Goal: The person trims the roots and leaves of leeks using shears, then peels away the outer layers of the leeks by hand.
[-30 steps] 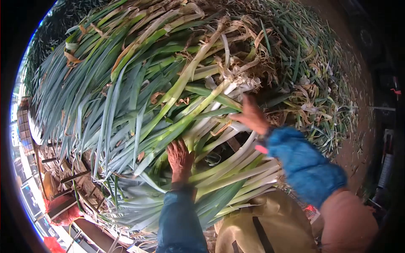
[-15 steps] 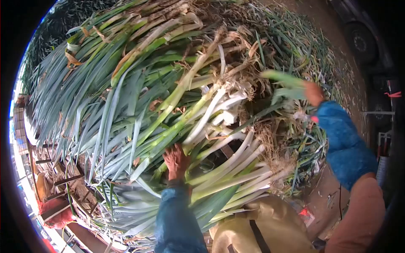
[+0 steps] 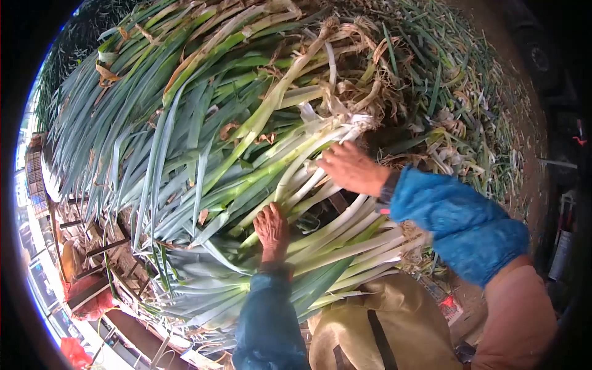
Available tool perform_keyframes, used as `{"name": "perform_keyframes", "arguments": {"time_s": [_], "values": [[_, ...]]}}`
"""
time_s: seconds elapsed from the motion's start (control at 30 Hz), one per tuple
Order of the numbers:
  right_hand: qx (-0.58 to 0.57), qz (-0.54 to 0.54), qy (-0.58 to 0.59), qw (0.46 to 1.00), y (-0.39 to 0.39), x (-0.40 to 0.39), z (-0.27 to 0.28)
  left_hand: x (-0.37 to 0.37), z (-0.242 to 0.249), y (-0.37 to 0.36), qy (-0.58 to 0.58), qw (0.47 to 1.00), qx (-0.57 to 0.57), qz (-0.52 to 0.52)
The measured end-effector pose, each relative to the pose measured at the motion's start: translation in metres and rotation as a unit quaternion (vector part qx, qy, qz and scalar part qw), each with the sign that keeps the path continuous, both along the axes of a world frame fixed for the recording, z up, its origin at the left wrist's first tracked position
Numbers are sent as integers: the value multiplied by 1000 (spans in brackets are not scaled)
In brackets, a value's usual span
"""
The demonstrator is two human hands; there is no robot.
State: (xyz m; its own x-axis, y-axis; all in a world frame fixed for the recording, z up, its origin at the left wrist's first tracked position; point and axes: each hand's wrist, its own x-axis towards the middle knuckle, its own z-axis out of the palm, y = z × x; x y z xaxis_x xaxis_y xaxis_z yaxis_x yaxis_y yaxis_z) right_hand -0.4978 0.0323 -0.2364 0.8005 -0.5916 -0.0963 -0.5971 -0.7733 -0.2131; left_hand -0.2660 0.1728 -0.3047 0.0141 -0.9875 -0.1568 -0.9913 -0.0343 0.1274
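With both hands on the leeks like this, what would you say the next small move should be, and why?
Probably close the right hand around the white leek stalks beneath it. It lies open on them, while the left hand presses the lower pale green-and-white leek bundle, steadying it.

Blue quilted sleeve covers on both forearms, a dark wristband at the right wrist, tan apron.

The leeks [image 3: 320, 185] lay in a thick bundle across the middle of the frame — white stalks pointing toward the right, long green leaves fanning to the lower left. Root ends looked frayed and pale — the stalks pressed close together, slanting upward.
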Motion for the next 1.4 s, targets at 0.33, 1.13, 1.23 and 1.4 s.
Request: {"name": "perform_keyframes", "arguments": {"time_s": [0.33,1.13,1.23,1.4], "values": [[-94,-70,-11,993,9,-22,2,7,-11,19,56,991,117,33],[-44,-251,183,950,-169,-90,89,-5,30,60,70,994,5,-89],[92,-295,270,912,-143,-72,73,-17,15,59,46,993,64,-89],[127,-358,113,918,-88,-43,33,-17,4,61,103,979,139,-106]]}}
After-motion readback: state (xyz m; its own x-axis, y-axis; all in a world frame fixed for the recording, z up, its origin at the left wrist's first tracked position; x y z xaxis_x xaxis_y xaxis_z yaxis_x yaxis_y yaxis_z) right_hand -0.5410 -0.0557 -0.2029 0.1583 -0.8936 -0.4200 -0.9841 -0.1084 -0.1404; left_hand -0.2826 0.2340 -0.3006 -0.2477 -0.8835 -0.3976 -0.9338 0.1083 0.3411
